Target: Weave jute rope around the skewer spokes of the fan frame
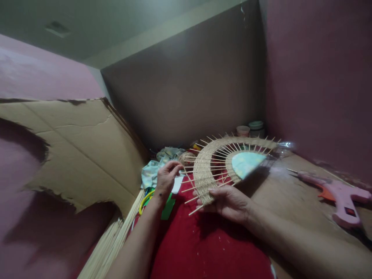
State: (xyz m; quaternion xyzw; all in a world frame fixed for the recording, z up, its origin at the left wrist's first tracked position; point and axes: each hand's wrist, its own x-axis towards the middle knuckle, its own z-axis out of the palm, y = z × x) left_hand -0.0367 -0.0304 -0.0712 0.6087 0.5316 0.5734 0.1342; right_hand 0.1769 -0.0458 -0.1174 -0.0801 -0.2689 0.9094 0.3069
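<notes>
Head view: both hands hold a woven half-disc [221, 162] of pale cord on thin stick spokes with a light blue centre, raised over a brown worktop [290, 193]. Right hand [229, 201] grasps the half-disc's lower edge, grip closed, thumb on top. Left hand [167, 176] is at its left edge, grip pinched shut at the spoke tips; strand or spoke, cannot tell. Below the half-disc, a red cloth [203, 240]. Right of it, a pink glue gun [337, 195] lies on the worktop. Behind it, two small jars [250, 130] stand by the wall. Just left, a twine ball [186, 158] and crumpled pale fabric [154, 168]. Far left, a torn cardboard sheet [81, 147] leans on the pink wall, with a stick bundle [113, 236] below. Room dim, walls pink and grey-brown.
</notes>
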